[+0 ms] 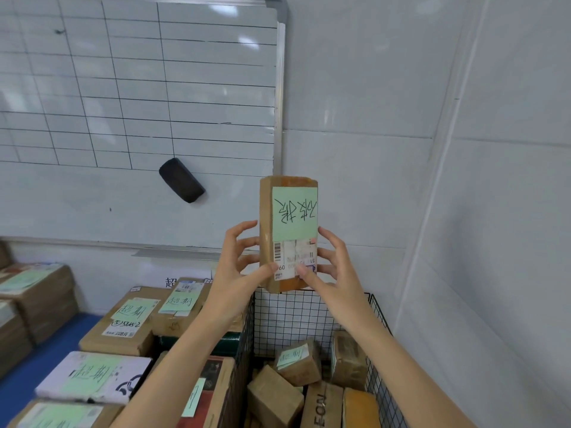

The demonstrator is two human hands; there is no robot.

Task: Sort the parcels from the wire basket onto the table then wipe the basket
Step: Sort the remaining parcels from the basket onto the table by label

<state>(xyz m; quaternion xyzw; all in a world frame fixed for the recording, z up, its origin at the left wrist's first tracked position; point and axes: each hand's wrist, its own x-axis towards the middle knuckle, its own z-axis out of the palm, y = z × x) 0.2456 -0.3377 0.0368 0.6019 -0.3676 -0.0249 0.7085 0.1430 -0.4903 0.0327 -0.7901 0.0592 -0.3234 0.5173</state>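
Nearest the camera, the wire basket [293, 316] stood at the lower right with several brown parcels lying loose inside it, among them a small one bearing a green note [298, 362] and an orange-taped one [360, 409]; to its left, just beside the mesh wall, sorted parcels [123, 322] with green handwritten notes lay close together on the blue table [37, 359], a white one [92, 378] among them; above the basket's far rim both hands held one tall brown parcel [289, 211] upright in the air, its green note [295, 213] and a barcode label facing the camera; the left hand [234, 267] gripped its left edge with the thumb pressed on the lower front and the fingers spread and curled; the right hand [336, 270] mirrored it on the right edge, thumb on the label; behind, a gridded whiteboard [139, 88] hung on the pale wall [370, 88], a black eraser [181, 180] stuck to it at a tilt.
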